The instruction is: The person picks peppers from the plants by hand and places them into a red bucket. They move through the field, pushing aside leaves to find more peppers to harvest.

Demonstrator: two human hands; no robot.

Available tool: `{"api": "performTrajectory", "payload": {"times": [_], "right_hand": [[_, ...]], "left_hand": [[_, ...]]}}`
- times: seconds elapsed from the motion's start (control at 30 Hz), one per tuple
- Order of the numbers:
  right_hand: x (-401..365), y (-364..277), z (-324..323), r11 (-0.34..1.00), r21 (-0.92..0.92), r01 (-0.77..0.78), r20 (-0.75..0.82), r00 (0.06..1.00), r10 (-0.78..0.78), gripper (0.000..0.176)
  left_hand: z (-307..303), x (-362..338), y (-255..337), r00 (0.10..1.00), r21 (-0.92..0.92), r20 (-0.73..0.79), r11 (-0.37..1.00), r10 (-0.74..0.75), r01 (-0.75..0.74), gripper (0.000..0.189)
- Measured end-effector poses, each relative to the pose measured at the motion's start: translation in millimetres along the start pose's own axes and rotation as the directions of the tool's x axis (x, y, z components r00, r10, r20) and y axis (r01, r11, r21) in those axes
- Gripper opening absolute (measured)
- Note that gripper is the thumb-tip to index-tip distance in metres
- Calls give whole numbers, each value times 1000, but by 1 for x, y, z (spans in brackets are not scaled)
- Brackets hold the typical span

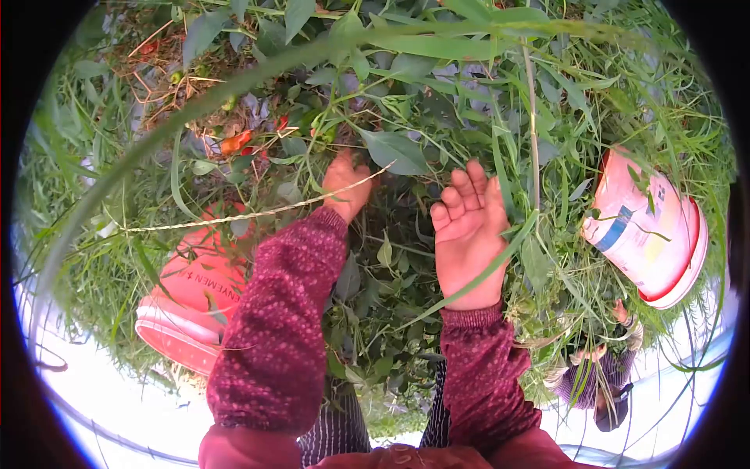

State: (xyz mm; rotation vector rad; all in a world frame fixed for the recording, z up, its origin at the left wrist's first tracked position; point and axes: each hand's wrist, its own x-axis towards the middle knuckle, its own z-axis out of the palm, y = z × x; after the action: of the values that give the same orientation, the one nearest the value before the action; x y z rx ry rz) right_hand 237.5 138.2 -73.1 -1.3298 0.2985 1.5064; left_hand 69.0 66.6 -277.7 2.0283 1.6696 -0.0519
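My left hand (348,186) reaches into the leafy pepper plants (394,152). Its fingertips are partly behind foliage and blurred, so whether they grip anything does not show. To the right, my right hand (471,242) is palm up among the leaves, with its fingers loosely bent and nothing in it. A long green grass blade (469,288) crosses in front of its wrist. Left of my left hand, a ripe red pepper (236,143) hangs low among stems. A dry pale stalk (258,215) passes in front of my left hand.
A red bucket (199,273) lies tipped in the grass on the left. On the right, a whitish bucket with a red rim (644,230) is also tilted among weeds. Another person (601,371) is at the lower right. Tall grass blades (312,51) arch close to the camera.
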Motion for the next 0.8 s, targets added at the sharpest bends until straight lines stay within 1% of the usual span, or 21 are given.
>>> {"api": "performTrajectory", "payload": {"times": [0.03, 0.07, 0.1, 0.13, 0.17, 0.2, 0.23, 0.27, 0.33, 0.37, 0.4, 0.47, 0.5, 0.53, 0.6, 0.63, 0.67, 0.73, 0.8], "right_hand": [[0, 0, 0, 1000, 1, -2, -2, 1000, 2, 34], [-1, 1, 1, 1000, -30, 7, -13, 1000, -7, 33], [-2, 1, 2, 998, -61, 14, -26, 1000, -15, 33], [-2, 1, 1, 998, -61, 9, -27, 1000, -11, 33], [-2, 0, 1, 998, -54, -10, -23, 1000, 9, 32], [-1, -1, 1, 999, -46, -27, -19, 999, 26, 32], [-1, -2, 0, 999, -46, -22, -21, 1000, 21, 32], [-1, -2, -1, 999, -35, -29, -16, 999, 28, 32], [0, -3, 0, 999, -24, -37, -11, 999, 37, 32], [-1, -3, 3, 998, -49, -34, -32, 999, 32, 33], [-2, -3, 5, 997, -70, -30, -51, 998, 27, 33], [-2, -3, 5, 997, -65, -29, -41, 999, 27, 33], [-2, -4, 5, 997, -70, -27, -29, 999, 25, 33], [-2, -4, 5, 998, -64, -27, -23, 999, 25, 33], [-2, -4, 7, 997, -59, -43, -56, 998, 40, 33], [-1, -4, 7, 998, -47, -42, -40, 998, 40, 33], [-1, -4, 7, 998, -41, -52, -43, 998, 50, 33], [-1, -2, 6, 998, -17, -63, -19, 998, 63, 33], [0, -2, 5, 998, -16, -67, -53, 996, 66, 32]], "left_hand": [[-48, 19, 28, 867, -598, 169, 651, -468, 468, 43], [-79, 31, 46, 560, -777, 559, -152, -611, 611, 44], [-82, 31, 49, 584, -836, 531, -268, -614, 478, 44], [-79, 30, 47, 581, -835, 532, -269, -616, 480, 44], [-74, 30, 43, 632, -814, 561, -215, -535, 540, 47], [-75, 33, 44, 674, -791, 590, -153, -445, 592, 54], [-76, 36, 48, 696, -807, 555, -91, -455, 584, 45], [-79, 37, 49, 699, -808, 554, -90, -452, 582, 45], [-84, 35, 47, 656, -799, 567, -137, -498, 586, 22], [-78, 25, 40, 673, -811, 562, -158, -481, 564, 12], [-84, 18, 35, 673, -809, 562, -153, -481, 567, 12], [-102, 3, 30, 646, -734, 677, -266, -353, 624, 11], [-119, 4, 38, 602, -706, 708, -344, -368, 620, 14], [-122, 1, 40, 606, -710, 704, -337, -372, 618, 14], [-129, -1, 41, 682, -735, 678, -298, -276, 610, 15], [-126, -5, 39, 685, -740, 673, -235, -279, 630, 16], [-124, -8, 40, 664, -732, 679, -222, -313, 644, 16], [-132, -10, 42, 662, -714, 693, -144, -285, 686, 18], [-138, -17, 46, 692, -708, 662, 61, -287, 703, 21]]}}
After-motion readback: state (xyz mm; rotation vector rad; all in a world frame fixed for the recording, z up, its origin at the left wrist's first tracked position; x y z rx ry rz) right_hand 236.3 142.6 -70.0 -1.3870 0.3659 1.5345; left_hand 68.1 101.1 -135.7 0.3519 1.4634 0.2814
